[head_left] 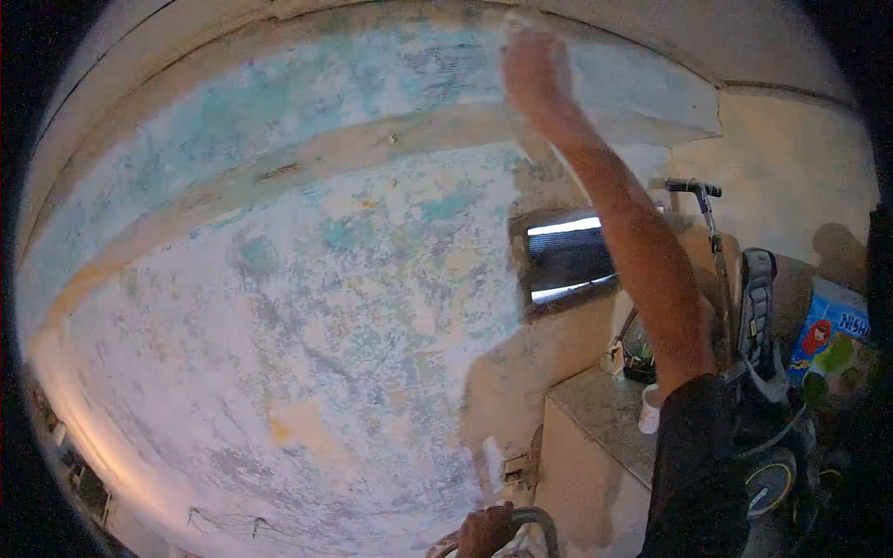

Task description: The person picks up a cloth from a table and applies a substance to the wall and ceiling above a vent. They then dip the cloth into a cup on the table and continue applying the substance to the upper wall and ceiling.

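Observation:
My right hand (538, 73) is raised high against the upper band of the wall (326, 307), its arm in a dark sleeve stretched up across the view. The fingers are closed and blurred. Something pale and whitish (526, 22) shows at their top, and I cannot tell what it is. Under the hand the paint is patchy, turquoise over white, with a beige strip below. At the bottom edge my left hand (486, 530) is wrapped round a curved tubular bar (543, 523).
A small slatted window (569, 260) sits right of centre. Below it a ledge (605, 414) holds a white cup (649, 409). Further right stand a scooter-like handlebar (693, 188), a wheel (770, 484) and a blue printed bag (833, 325). A wall socket (514, 471) is near the bar.

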Action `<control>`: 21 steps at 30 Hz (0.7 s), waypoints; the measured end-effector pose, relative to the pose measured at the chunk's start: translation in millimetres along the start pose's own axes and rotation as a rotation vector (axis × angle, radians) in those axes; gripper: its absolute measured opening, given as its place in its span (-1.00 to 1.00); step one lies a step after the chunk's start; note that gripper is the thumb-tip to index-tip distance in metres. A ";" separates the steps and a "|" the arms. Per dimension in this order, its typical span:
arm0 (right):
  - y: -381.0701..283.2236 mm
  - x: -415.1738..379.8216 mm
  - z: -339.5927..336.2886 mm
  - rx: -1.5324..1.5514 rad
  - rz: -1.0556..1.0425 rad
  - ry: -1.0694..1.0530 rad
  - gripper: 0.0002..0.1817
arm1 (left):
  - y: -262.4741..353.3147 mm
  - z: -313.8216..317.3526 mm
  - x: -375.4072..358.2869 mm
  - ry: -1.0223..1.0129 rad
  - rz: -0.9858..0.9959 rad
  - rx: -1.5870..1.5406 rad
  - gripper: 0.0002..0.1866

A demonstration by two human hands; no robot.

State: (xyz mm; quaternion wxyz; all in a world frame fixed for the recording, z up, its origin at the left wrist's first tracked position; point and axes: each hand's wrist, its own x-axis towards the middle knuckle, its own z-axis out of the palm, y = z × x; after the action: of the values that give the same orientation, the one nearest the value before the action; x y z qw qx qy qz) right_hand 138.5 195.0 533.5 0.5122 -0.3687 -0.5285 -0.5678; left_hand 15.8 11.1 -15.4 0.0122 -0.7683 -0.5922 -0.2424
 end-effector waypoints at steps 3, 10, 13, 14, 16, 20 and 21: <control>-50.9 14.5 -28.3 0.219 0.093 -0.066 -0.83 | -6.5 18.9 -1.8 0.005 -0.002 -0.035 -0.70; -122.3 28.6 -56.2 0.393 -0.165 0.299 -0.86 | -11.0 17.3 0.4 -0.089 0.017 -0.051 -0.73; -155.1 39.3 -67.7 0.511 -0.124 0.184 -0.88 | -4.4 1.6 -3.3 0.080 0.042 -0.263 -0.71; -164.2 40.0 -70.6 0.564 -0.132 0.307 -0.87 | 0.4 -9.2 -4.6 0.207 0.073 -0.437 -0.70; -178.7 44.5 -76.5 0.618 -0.141 0.429 -0.86 | -1.8 -2.9 -3.3 0.151 0.076 -0.366 -0.67; -192.9 60.0 -91.4 0.755 -0.132 0.272 -0.85 | -10.0 13.4 0.5 -0.177 0.018 -0.014 -0.61; -194.3 65.1 -83.5 0.840 -0.076 0.357 -0.85 | -12.0 15.5 1.2 -0.220 0.011 0.020 -0.60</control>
State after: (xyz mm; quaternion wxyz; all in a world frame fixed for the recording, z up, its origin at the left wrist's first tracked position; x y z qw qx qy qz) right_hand -53.2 84.7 538.6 0.6793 -0.0059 -0.6294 -0.3773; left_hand 10.6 20.4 -31.8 -0.0438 -0.7935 -0.5880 -0.1505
